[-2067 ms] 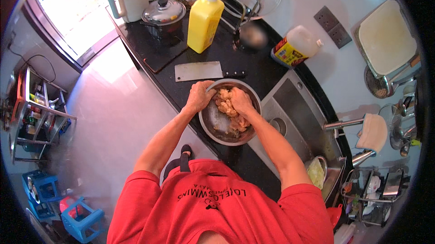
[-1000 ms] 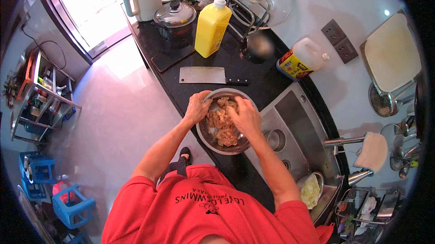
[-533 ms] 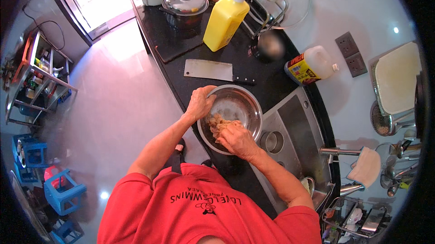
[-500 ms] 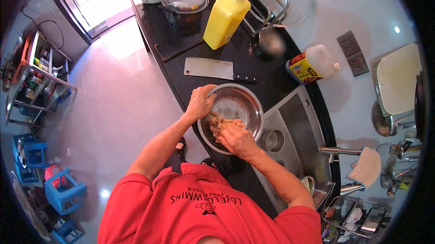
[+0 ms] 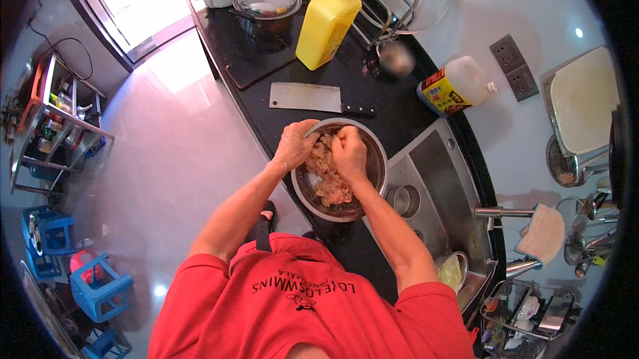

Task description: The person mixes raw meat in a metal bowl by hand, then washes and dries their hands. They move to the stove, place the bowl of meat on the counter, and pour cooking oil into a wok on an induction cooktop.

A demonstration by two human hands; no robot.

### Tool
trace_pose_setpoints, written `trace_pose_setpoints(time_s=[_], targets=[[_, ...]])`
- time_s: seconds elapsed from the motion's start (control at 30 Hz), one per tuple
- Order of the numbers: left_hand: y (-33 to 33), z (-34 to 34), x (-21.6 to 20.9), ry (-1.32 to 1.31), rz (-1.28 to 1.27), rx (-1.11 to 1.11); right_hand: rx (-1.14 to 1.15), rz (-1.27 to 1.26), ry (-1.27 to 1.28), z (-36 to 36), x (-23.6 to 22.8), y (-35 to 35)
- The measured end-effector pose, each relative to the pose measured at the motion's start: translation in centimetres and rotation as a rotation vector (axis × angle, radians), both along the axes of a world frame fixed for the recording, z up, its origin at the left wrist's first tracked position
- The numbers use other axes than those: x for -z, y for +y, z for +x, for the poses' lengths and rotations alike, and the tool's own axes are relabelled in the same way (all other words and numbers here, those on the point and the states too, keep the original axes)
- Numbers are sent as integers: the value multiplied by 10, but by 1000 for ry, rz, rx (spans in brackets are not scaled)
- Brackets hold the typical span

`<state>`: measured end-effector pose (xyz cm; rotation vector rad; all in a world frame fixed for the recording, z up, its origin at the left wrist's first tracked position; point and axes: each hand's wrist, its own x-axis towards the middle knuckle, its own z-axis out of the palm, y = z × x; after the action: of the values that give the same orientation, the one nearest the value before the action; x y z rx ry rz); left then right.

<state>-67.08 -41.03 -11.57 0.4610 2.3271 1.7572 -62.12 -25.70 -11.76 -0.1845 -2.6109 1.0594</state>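
Observation:
A round stainless steel bowl (image 5: 377,159) sits at the near edge of the black counter, beside the sink. Inside lies a loose heap of raw, brownish-pink meat pieces (image 5: 331,182), spread from the far side of the bowl to the near side. My left hand (image 5: 295,147) clasps the bowl's left rim, its fingers over the edge. Down in the bowl, my right hand (image 5: 349,154) is closed at the far right of the heap, with curled fingers gripping some meat; the fingertips are partly hidden. Beyond the bowl a cleaver (image 5: 305,97) lies flat, its black handle to the right.
Farther back stand a yellow pump bottle (image 5: 327,29) and a lidded pot (image 5: 267,9). To the right are a jug with a yellow label (image 5: 454,86) and a steel sink (image 5: 432,166) holding a small round metal container (image 5: 403,200). Blue stools (image 5: 100,289) stand on the floor at left.
My right hand has moved from the near side of the bowl to its far side. The meat is now spread along the bowl. My left hand stays on the rim.

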Motion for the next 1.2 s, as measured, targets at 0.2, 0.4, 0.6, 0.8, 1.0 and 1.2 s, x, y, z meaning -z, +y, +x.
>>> trace_pose_setpoints(time_s=[0.2,0.4,0.6,0.8,1.0,1.2], targets=[[3,-2,-1,-33,22,33,-294,306,-250,10,-33,-11],[-2,-8,-16,-52,-94,99,-866,505,-255,45,-68,-8],[-2,-4,-18,-8,-90,113,-782,634,-62,74,-64,10],[-1,2,-7,-116,53,80,-614,581,141,56,-48,-18],[-3,3,-3,-60,-7,9,-155,798,26,25,-32,-39],[-4,6,-16,30,-94,6,-181,178,-220,19,-64,-5]])
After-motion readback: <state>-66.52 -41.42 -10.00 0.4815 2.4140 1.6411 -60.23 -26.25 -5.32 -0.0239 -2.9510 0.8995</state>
